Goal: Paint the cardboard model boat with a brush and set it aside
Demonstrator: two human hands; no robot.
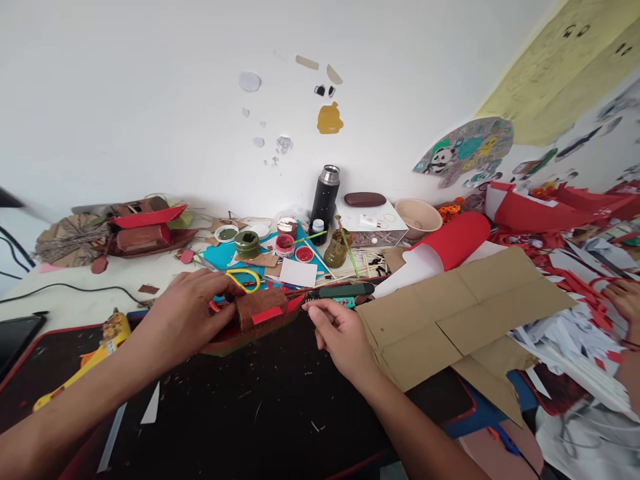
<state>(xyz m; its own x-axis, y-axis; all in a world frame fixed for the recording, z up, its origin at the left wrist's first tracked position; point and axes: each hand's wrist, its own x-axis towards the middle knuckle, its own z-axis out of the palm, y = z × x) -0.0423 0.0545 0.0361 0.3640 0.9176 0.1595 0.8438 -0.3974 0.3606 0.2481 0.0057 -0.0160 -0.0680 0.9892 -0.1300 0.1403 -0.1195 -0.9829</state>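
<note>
A brown model boat [260,310] with a rounded cabin lies on the black mat, a red paper strip [267,315] on its cabin side. Another red piece [296,302] shows near its right end. My left hand [197,303] curls over the boat's left end, thumb against the cabin and fingers partly hidden behind. Close to the right tip, my right hand [340,333] has thumb and index finger pinched together; whatever is between them is too small to make out. Yellow scissor handles [245,281] show just beyond my left hand. A dark green cutter [345,291] lies behind my right fingertips.
Paint jars [247,245], a black flask [325,197] and a white box [373,223] stand along the wall. Cardboard [465,310] covers the right side. A yellow glue gun [107,343] lies left. Another person's hand [625,300] is at the far right among paper scraps.
</note>
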